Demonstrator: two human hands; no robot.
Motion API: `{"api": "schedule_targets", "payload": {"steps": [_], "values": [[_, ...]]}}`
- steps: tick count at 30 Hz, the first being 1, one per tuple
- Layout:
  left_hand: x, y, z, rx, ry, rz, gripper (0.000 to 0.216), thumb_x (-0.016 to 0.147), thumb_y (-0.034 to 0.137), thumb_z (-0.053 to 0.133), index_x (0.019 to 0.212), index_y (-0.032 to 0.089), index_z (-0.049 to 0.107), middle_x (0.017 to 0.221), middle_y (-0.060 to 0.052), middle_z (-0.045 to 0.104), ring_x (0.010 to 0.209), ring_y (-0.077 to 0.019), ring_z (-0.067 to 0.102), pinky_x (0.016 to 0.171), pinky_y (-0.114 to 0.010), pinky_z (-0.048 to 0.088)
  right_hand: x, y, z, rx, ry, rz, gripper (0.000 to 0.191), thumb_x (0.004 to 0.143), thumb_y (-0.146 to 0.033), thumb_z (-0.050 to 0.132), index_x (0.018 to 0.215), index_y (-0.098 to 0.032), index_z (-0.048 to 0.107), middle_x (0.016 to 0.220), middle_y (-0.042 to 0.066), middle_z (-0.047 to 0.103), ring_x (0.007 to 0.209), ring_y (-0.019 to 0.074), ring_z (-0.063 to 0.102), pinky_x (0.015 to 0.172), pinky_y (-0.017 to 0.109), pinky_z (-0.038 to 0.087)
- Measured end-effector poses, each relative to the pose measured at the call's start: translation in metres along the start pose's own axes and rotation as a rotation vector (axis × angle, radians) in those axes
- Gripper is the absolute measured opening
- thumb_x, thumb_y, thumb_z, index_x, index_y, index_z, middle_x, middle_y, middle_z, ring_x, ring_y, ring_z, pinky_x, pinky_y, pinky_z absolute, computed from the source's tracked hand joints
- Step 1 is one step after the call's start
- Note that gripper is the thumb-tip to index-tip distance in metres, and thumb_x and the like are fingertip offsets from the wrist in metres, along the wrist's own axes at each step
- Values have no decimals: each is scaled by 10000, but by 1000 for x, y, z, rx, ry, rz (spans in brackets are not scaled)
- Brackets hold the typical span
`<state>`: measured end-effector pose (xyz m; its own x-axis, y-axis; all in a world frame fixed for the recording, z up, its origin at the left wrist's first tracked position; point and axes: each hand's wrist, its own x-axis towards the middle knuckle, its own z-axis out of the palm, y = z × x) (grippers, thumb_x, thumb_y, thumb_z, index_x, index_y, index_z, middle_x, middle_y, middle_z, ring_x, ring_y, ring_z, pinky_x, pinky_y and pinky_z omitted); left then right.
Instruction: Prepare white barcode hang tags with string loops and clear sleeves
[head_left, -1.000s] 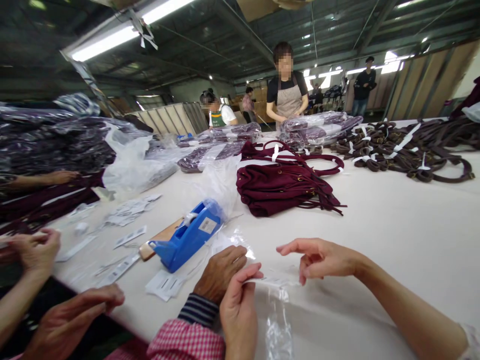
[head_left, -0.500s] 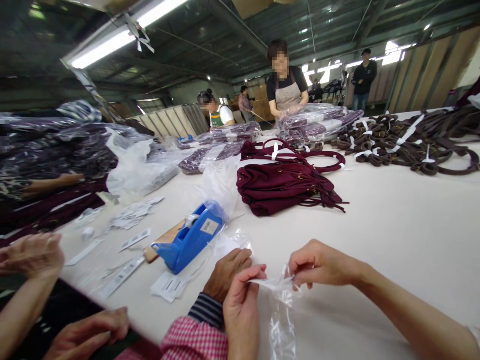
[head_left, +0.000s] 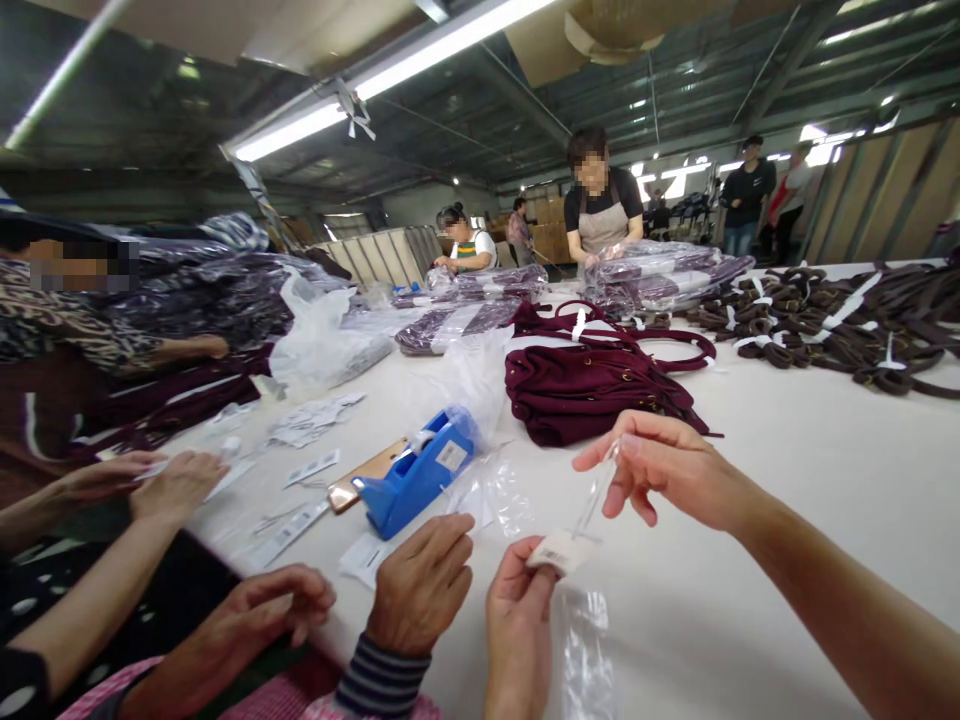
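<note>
My left hand (head_left: 522, 600) pinches a white tag (head_left: 561, 553) that carries a barcode. The pale string loop (head_left: 598, 492) of the tag runs up to my right hand (head_left: 667, 468), where thumb and forefinger grip it and the other fingers are loosely bent. Below the tag, a narrow transparent plastic strip (head_left: 587, 650) lies at the near side of the white table; whether it touches my left hand I cannot tell. Beyond my hands a maroon fabric bag (head_left: 592, 385) with looped handles lies on the table.
A blue tape dispenser (head_left: 424, 470) stands beside a phone (head_left: 360, 480). Close to my left are a co-worker's hands (head_left: 421, 585), with another person's hands (head_left: 180, 487) farther left. Loose paper labels (head_left: 311, 420), wrapped purple bundles (head_left: 660, 265) and dark brown straps (head_left: 817, 325) lie around.
My right hand has risen away from the left, drawing the string taut. The tag now faces up in my left hand. The co-worker's near hand has shifted left, off my left hand.
</note>
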<state>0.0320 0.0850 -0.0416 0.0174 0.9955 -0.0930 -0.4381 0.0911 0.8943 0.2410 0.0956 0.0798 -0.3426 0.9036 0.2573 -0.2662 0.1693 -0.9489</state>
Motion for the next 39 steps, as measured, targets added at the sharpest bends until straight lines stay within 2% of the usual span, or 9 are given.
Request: {"api": "schedule_targets", "payload": {"steps": [6, 9, 12, 15, 21, 27, 30, 33, 39], "values": [[-14, 11, 7, -88, -130, -36, 295, 698, 206, 720, 982, 207, 640, 841, -18, 673, 703, -124, 577, 680, -240, 445, 28, -33, 32, 85, -165, -3, 181, 938, -318, 527, 831, -173, 504, 938, 84, 715, 721, 192, 720, 436, 179, 469], [-18, 20, 6, -7, -198, 62, 434, 677, 280, 717, 1097, 231, 619, 1083, -65, 663, 926, -218, 618, 816, -342, 477, 35, -48, 47, 34, -204, -11, 177, 937, -324, 527, 847, -172, 511, 938, 84, 712, 739, 187, 715, 468, 188, 485], [-26, 37, 10, 205, -185, 251, 629, 696, 346, 709, 1291, 261, 527, 1417, -77, 493, 1343, -296, 381, 1118, -452, 260, 38, -59, 59, -15, -225, -25, 192, 937, -348, 525, 867, -169, 527, 968, 93, 703, 768, 194, 711, 494, 204, 503], [-35, 55, 21, 336, -226, 367, 816, 702, 342, 741, 1427, 286, 370, 1546, -53, 321, 1444, -280, 197, 1180, -442, 122, 38, -65, 68, -46, -229, -24, 206, 946, -362, 508, 878, -169, 530, 975, 97, 699, 790, 203, 710, 509, 217, 514], [-35, 58, 37, 212, -220, 266, 391, 877, 395, 554, 1203, 180, 533, 1145, -138, 678, 1078, -270, 623, 968, -438, 445, 34, -68, 74, -45, -132, -57, 198, 943, -355, 523, 869, -174, 551, 924, 65, 699, 795, 188, 706, 527, 213, 520], [-35, 55, 32, 154, -239, 30, 308, 837, 391, 595, 984, 122, 626, 979, -139, 704, 818, -246, 691, 716, -364, 549, 26, -66, 40, -29, 120, -18, 177, 895, -350, 580, 843, -183, 558, 855, 58, 700, 783, 192, 702, 626, 281, 571], [-33, 57, 32, 209, -255, -64, 271, 799, 372, 632, 914, 127, 634, 834, -80, 678, 736, -224, 692, 653, -327, 543, 19, -62, 20, -331, 320, -77, 198, 879, -361, 587, 1008, -213, 568, 1087, 96, 669, 955, 237, 670, 807, 412, 565], [-28, 55, 36, 259, -353, -139, 210, 793, 330, 612, 884, 140, 615, 771, -46, 650, 681, -201, 682, 621, -301, 525, 9, -54, 14, -990, 431, -324, 361, 874, -337, 593, 1223, -246, 567, 1378, 109, 509, 1122, 278, 574, 976, 505, 442], [-15, 56, 45, 663, -518, 29, 168, 853, 245, 463, 839, 179, 617, 776, -32, 629, 711, -183, 655, 614, -267, 473, -14, -18, 20, -1357, -112, -304, 253, 870, -357, 621, 1083, -234, 680, 1074, 71, 700, 954, 240, 606, 843, 373, 421]]}}
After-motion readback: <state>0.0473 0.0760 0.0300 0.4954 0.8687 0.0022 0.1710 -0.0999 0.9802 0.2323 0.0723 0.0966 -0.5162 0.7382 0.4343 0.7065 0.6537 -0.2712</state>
